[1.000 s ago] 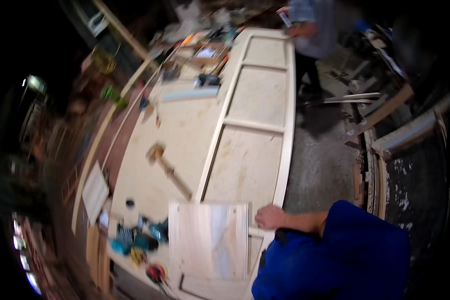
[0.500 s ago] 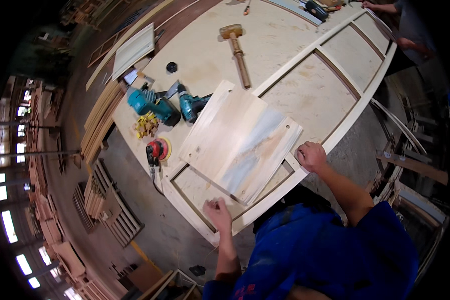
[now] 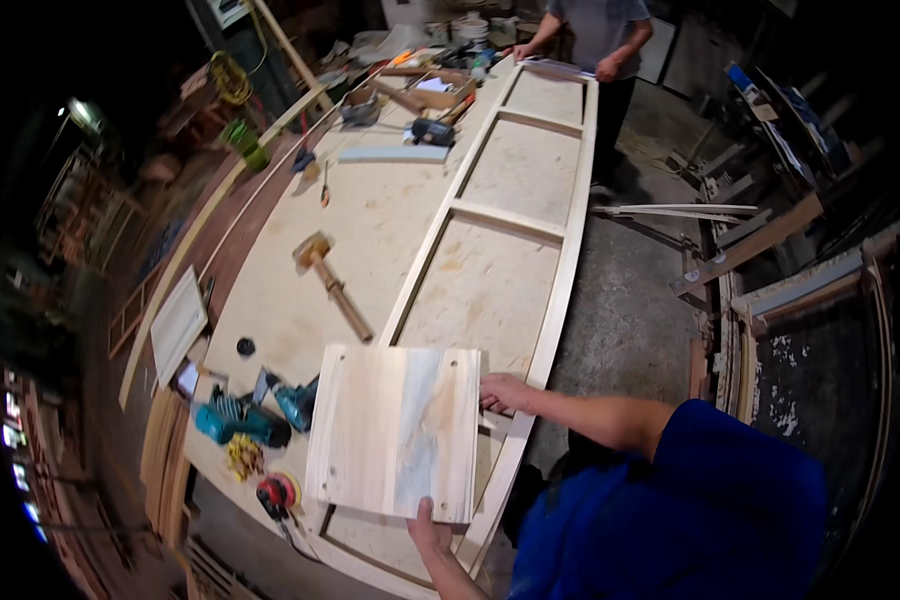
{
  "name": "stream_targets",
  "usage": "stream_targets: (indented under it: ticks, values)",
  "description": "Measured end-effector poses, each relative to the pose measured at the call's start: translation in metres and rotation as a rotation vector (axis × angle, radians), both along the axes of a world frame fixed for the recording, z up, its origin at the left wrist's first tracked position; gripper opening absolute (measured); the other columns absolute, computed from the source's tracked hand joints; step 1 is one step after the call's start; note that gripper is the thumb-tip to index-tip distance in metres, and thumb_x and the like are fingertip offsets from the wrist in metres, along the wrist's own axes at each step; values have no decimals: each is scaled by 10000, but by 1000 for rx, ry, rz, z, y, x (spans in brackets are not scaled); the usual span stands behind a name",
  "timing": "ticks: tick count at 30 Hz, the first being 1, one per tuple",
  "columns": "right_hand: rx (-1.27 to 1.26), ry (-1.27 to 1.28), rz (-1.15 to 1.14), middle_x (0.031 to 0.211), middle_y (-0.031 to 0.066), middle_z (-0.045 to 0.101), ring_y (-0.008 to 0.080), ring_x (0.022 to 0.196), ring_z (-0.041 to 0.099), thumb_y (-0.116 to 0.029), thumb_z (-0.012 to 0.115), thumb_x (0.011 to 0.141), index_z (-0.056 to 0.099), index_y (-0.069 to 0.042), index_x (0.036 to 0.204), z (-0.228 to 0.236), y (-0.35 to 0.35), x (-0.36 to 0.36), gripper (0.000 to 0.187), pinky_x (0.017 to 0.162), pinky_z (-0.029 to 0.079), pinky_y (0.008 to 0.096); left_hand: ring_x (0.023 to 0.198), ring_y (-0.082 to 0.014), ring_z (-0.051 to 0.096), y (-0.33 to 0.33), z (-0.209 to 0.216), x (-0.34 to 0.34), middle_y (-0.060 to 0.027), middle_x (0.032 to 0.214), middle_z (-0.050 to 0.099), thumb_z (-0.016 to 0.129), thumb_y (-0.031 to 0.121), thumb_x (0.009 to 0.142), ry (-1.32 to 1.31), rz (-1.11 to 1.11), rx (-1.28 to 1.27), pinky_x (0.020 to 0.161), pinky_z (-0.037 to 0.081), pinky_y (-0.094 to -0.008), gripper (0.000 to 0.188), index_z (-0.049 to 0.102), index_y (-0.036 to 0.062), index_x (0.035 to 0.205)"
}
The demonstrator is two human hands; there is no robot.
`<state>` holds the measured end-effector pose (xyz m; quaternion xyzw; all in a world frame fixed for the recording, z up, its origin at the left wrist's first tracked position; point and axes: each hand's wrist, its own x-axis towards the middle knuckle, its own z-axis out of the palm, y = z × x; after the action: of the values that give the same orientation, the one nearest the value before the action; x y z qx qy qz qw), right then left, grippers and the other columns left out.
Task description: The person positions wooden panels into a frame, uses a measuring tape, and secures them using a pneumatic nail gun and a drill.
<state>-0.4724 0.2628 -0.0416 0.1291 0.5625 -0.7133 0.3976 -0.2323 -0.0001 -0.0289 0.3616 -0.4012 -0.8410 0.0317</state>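
Note:
A pale square wooden panel (image 3: 380, 430), with a grey-blue streak and holes near its corners, lies across the near part of a long wooden frame (image 3: 535, 385). Its right edge looks layered. My left hand (image 3: 429, 532) grips the near edge, thumb on top and fingers hidden beneath. At the right edge, my right hand (image 3: 507, 393) is closed with its fingertips against the panel's side; how far they reach under it is hidden. A wooden mallet (image 3: 332, 285) lies just beyond the panel's far edge.
Left of the panel are a teal power tool (image 3: 238, 420), a teal drill (image 3: 295, 402), yellow pieces (image 3: 244, 456) and a red sander (image 3: 278, 494). Another person (image 3: 605, 45) holds the frame's far end. Timber (image 3: 760, 240) stands at the right.
My view has swung up toward the frame's far end. My right hand has left the frame rail for the panel's right edge, and my left hand has come onto its near edge.

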Motion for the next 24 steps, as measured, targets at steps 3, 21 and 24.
stream_targets:
  ticks: [3,21,24]
  values:
    - [-42,-57,-116,816,-40,556,82,672,484,-356,665,976,634,-108,1062,16,14,9,265,590,417,246,1324,-381,523,28,36,-12,-195,1475,507,677,102,889,88,-74,-18,1131,427,-532,736,356,-5,1543]
    - [-580,-195,-60,1260,62,703,193,1114,674,-238,730,955,620,-79,1348,67,300,-83,438,943,544,379,1293,-331,539,313,75,-158,-252,1417,551,679,188,936,-81,-253,-415,1111,424,-463,607,491,-140,1412]
    - [-577,-170,-157,1283,97,693,206,1169,668,-187,717,961,601,-52,1365,87,376,-117,442,991,554,399,1362,-357,492,382,86,-214,-290,1469,506,713,286,919,-72,-353,-350,1184,348,-457,746,437,-175,1436]
